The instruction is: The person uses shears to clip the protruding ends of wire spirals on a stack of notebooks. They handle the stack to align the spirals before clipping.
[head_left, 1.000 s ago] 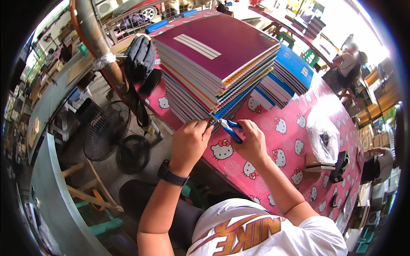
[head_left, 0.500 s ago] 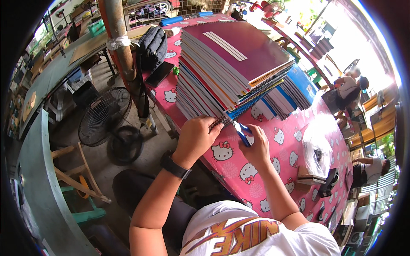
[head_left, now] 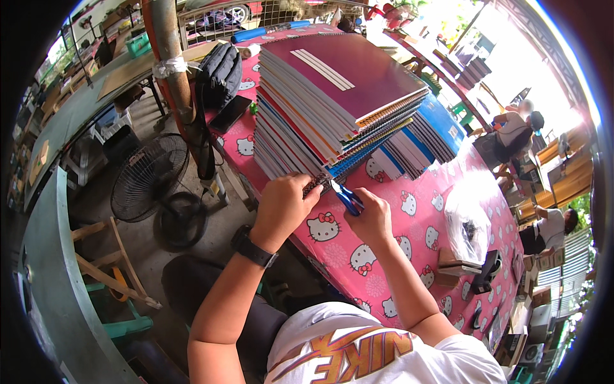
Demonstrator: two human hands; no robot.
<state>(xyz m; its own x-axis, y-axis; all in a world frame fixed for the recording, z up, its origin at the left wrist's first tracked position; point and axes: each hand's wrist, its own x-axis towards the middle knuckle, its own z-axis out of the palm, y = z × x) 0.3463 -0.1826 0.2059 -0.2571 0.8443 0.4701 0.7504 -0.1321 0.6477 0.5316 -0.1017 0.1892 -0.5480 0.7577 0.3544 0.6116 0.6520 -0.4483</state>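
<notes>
A tall stack of spiral-bound notebooks [head_left: 377,80] with a maroon cover on top stands on the pink patterned tablecloth [head_left: 339,255]. At its near corner my left hand [head_left: 280,208] pinches the end of a dark spiral coil [head_left: 313,185] low in the stack. My right hand [head_left: 373,221] is closed around the handles of blue-handled pliers [head_left: 348,200]. The jaws point at the coil end, close to my left fingertips. Whether they grip the wire is too small to tell.
Blue-covered notebooks [head_left: 441,128] lie right of the stack. Further right are a clear plastic bag [head_left: 467,224] and a small box [head_left: 455,265]. A phone [head_left: 231,115], a black backpack [head_left: 220,75], a rusty post [head_left: 171,77] and a fan [head_left: 150,179] are left. People [head_left: 511,131] stand at far right.
The plier handles have come closer together in my right hand, which has turned slightly. My left hand keeps its pinch on the coil. The whole view has shifted a little.
</notes>
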